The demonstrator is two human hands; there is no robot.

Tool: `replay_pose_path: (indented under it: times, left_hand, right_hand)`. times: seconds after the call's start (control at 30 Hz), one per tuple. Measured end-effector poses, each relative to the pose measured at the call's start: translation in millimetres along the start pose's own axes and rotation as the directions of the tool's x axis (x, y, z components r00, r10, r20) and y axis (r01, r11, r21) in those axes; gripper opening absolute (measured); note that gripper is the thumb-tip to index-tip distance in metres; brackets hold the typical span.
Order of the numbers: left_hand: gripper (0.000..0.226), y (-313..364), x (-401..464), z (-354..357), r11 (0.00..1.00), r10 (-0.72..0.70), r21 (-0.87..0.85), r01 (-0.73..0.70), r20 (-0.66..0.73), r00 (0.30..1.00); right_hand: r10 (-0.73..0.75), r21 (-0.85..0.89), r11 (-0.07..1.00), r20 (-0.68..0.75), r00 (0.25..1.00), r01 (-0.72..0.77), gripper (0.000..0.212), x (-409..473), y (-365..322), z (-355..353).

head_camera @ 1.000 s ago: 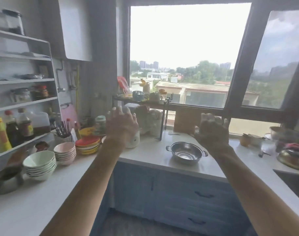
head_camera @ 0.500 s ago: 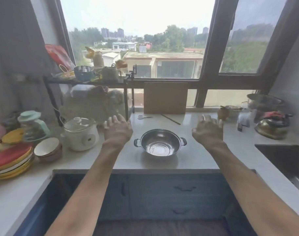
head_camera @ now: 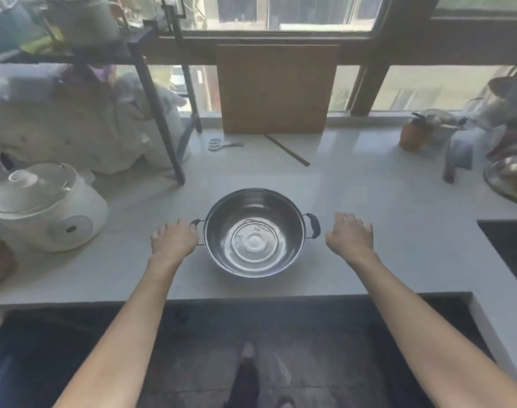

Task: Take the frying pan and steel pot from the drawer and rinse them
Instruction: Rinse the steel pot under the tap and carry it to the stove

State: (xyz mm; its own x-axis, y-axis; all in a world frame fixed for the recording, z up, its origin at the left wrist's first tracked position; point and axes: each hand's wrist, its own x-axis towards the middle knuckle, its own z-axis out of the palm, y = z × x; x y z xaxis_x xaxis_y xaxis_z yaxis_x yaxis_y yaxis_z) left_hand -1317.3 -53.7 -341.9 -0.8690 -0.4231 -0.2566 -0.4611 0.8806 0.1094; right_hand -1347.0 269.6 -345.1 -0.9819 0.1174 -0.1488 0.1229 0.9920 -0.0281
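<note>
Steel pot (head_camera: 254,232), round and shiny with two small dark side handles, sits upright on the pale grey tabletop (head_camera: 369,195), near the middle of its front edge. It is already out of the drawer, so that part of the task looks done. Its bowl appears bare, with only light reflecting off the ringed bottom, and I judge it not yet rinsed.

No frying pan is visible anywhere, so taking it out and rinsing both items seem to remain.

The person's left hand (head_camera: 174,240) rests at the pot's left handle, touching or just beside it, with fingers curled downward; whether they grip the handle cannot be told. The right hand (head_camera: 350,235) hovers just beside the right handle, not touching it, with fingers relaxed and slightly spread.

At the tabletop's right edge, a dark sink (head_camera: 507,245) is partly in view, the likely place for rinsing. The path from pot to sink along the front edge looks unobstructed.

Toward the left edge stands a white rice cooker with a clear lid (head_camera: 45,204). A black metal rack leg (head_camera: 160,113) comes down behind the pot. Against the window at the back edge leans a brown wooden cutting board (head_camera: 276,88), with small pale scissors (head_camera: 223,144) and a thin dark stick (head_camera: 286,150) lying in front of it. Jars and metal cookware crowd the back right corner.
</note>
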Motion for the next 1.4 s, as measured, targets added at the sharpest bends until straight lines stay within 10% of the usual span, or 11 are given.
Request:
replay_pose_path:
  times: [0.17, 0.3, 0.5, 0.7, 0.9, 1.17, 1.4]
  left_hand:
    - [0.04, -5.0, 50.5, 48.7, 0.956, 0.049, -0.293, -0.03, 0.06, 0.997]
    - [0.022, -20.7, 58.7, 74.2, 0.734, 0.144, -0.678, -0.05, 0.083, 0.986]
    - [0.029, -42.4, 62.3, 64.4, 0.494, 0.234, -0.867, 0.072, 0.212, 0.949]
    - [0.031, -33.2, 74.0, 50.3, 0.492, 0.215, -0.862, 0.126, 0.26, 0.941]
    - [0.024, 43.5, 81.7, 8.0, 0.515, 0.396, -0.857, 0.009, 0.247, 0.884]
    - [0.024, 281.7, 33.4, -2.9, 0.453, 0.765, -0.841, -0.296, 0.197, 0.613]
    - [0.017, 523.1, -79.3, 47.6, 0.396, 0.91, -0.774, -0.494, 0.258, 0.325]
  right_hand:
    - [0.004, 0.407, 0.91, 0.184, 0.983, -0.08, 0.039, 43.7, -10.5, 49.4]
    - [0.07, 0.805, 0.553, 0.213, 0.975, -0.215, 0.023, 56.7, -9.6, 69.4]
    - [-0.171, 0.877, 0.412, 0.34, 0.925, -0.246, 0.022, 84.1, 13.4, 69.8]
    - [-0.381, 0.859, 0.412, 0.466, 0.798, -0.305, 0.019, 107.6, 27.5, 55.8]
    - [-0.282, 0.902, 0.315, 0.386, 0.879, -0.295, 0.019, 81.7, 99.4, 18.3]
    - [0.039, 0.942, 0.209, 0.259, 0.965, -0.262, 0.017, 0.0, 311.1, -34.1]
    - [0.403, 0.958, 0.108, 0.201, 0.893, -0.264, 0.014, -99.3, 511.9, -29.8]
